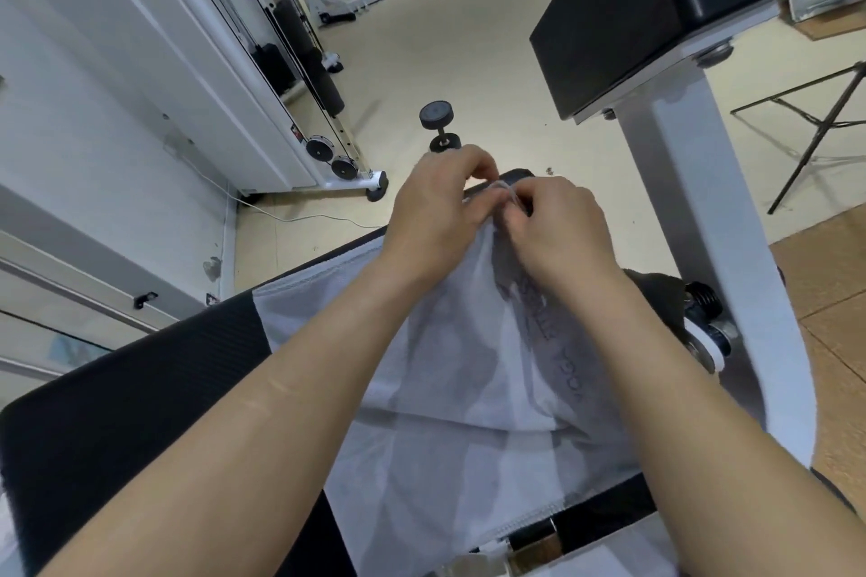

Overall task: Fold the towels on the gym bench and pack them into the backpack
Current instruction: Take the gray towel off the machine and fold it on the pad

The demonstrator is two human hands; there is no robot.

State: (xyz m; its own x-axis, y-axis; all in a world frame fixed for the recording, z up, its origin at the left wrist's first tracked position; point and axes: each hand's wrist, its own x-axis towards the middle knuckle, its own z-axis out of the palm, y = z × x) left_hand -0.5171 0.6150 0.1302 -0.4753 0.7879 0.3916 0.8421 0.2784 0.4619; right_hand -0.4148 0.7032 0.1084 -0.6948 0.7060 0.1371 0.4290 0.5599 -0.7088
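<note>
- Both hands, left hand (438, 211) and right hand (557, 225), pinch the far edge of the towel (450, 389) together.
- Towel: pale grey, thin, creased, draped over the black bench (131, 394).
- Beyond: dumbbell (438, 127) on the floor; black pad (656, 0) on a white post, right.

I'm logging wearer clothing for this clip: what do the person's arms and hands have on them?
Nothing visible: the left hand and right hand are bare, without gloves, rings or watch. Both forearms are bare to the frame edge; no sleeves show.
</note>
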